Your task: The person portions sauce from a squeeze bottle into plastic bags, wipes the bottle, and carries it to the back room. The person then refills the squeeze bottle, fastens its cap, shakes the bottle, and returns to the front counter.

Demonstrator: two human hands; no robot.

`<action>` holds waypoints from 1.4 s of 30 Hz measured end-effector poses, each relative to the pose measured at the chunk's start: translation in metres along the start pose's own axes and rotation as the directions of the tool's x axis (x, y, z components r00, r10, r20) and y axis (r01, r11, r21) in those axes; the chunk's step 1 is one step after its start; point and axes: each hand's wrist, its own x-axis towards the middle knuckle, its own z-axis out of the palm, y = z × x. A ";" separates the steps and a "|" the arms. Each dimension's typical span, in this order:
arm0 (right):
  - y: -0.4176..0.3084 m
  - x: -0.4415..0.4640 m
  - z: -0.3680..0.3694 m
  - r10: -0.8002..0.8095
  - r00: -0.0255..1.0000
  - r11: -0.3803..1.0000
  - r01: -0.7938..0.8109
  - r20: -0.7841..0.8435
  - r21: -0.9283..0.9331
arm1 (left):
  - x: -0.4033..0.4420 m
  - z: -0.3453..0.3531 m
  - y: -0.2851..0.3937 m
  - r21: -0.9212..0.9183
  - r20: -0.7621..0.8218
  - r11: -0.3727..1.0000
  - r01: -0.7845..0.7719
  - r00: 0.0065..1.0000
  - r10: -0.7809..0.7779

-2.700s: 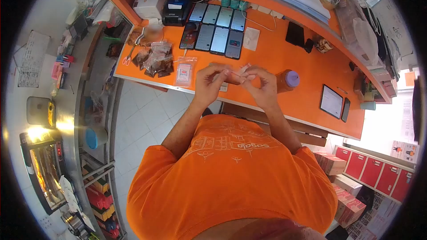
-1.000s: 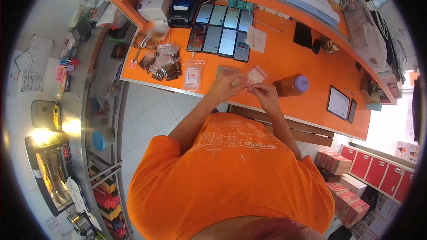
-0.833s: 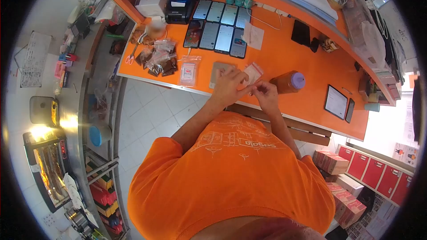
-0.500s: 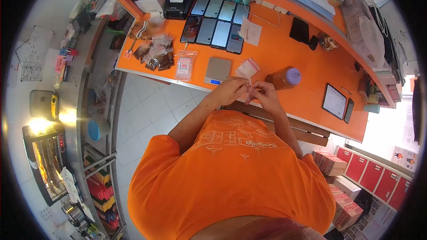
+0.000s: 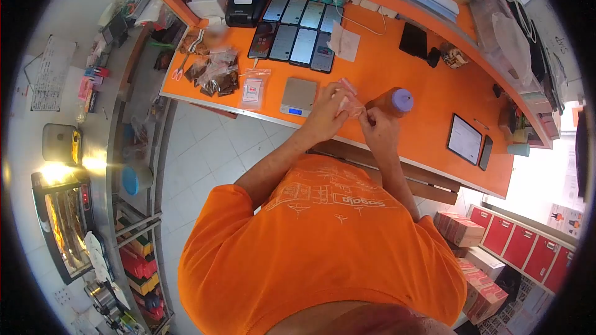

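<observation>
Between my hands, just over the table's front edge, is a small clear plastic bag (image 5: 354, 109). My left hand (image 5: 328, 111) grips its left side with closed fingers, partly covering it. At the bag's right corner, my right hand (image 5: 380, 130) pinches the plastic. Behind my left fingers shows a pinkish zip bag edge (image 5: 347, 85); whether this is a separate bag, I cannot tell. A digital scale (image 5: 300, 94) with a lit blue display sits left of my left hand. Close behind my right hand stands a brown jar (image 5: 383, 103) with a purple lid (image 5: 402, 100).
To the left lie a labelled zip bag (image 5: 252, 90), a pile of dark-filled packets (image 5: 216, 74) and scissors (image 5: 178, 74). Several phones (image 5: 303, 45) lie in rows at the back beside a black printer (image 5: 248, 6). A tablet (image 5: 465, 139) rests at right.
My hands have moved apart, with the plastic bag now spread between them. The left hand has shifted forward and left, over where a zip bag lay; the right has moved slightly right.
</observation>
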 end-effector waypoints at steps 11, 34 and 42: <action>0.029 -0.023 0.000 0.355 0.912 0.826 -0.203 -0.207 0.526 | -0.023 0.002 -0.017 -0.646 0.003 0.759 0.084 0.994 -0.108; 0.003 0.079 -0.059 -0.153 0.642 0.988 0.092 0.751 0.123 | -0.051 -0.015 -0.044 -0.415 0.068 0.853 0.317 0.945 -0.318; -0.037 0.070 -0.066 0.200 0.303 0.838 0.440 0.932 -0.323 | -0.055 -0.004 -0.049 -0.188 0.166 0.980 0.063 0.986 -0.031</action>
